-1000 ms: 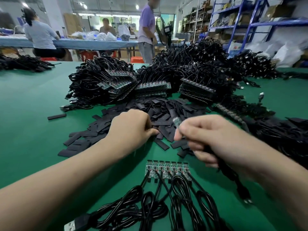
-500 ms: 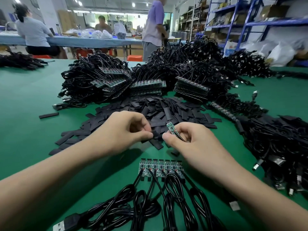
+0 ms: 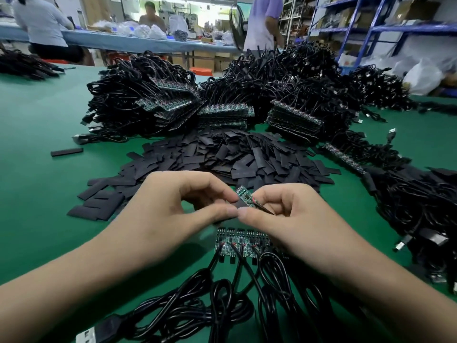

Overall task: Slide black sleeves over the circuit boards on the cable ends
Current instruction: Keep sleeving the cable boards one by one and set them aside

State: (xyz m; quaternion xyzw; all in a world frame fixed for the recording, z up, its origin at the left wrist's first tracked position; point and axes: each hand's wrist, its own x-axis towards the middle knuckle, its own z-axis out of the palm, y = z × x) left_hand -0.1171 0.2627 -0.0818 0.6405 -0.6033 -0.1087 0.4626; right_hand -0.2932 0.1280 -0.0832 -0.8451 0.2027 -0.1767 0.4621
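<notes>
Just in front of the sleeve pile (image 3: 235, 157), both hands meet above the green worktop (image 3: 37, 194). The left hand (image 3: 173, 209) has its fingers (image 3: 222, 211) curled, thumb and forefinger pinching a black sleeve (image 3: 243, 206) that is mostly hidden between them. The right hand (image 3: 291, 219) touches it thumb tip to thumb tip; its fingers (image 3: 249, 215) pinch the near end of a small green board (image 3: 244, 195), which tilts up and away toward the pile. The board's far end stands bare above the sleeve; whether its near end is inside the sleeve I cannot tell. A thin wire (image 3: 267, 210) leaves the board under the right forefinger.

Nearer the person than the pile, right below the hands, a row of boards (image 3: 237, 240) lies flat side by side; at least 5 show, the rest covered by the right hand. Their black cables (image 3: 222, 305) run back in loose coils, with a USB plug (image 3: 91, 335) at the nearest edge.

Left of the pile, 1 stray sleeve (image 3: 66, 152) lies alone. Behind the pile rise cable heaps (image 3: 148, 95) with stacked boards (image 3: 222, 115) facing forward. Right of the pile, another heap (image 3: 420, 206) spreads over the worktop. Far behind the pile, 1 person sits (image 3: 42, 23) at a blue table and another stands (image 3: 264, 18) near blue shelves (image 3: 371, 26)
</notes>
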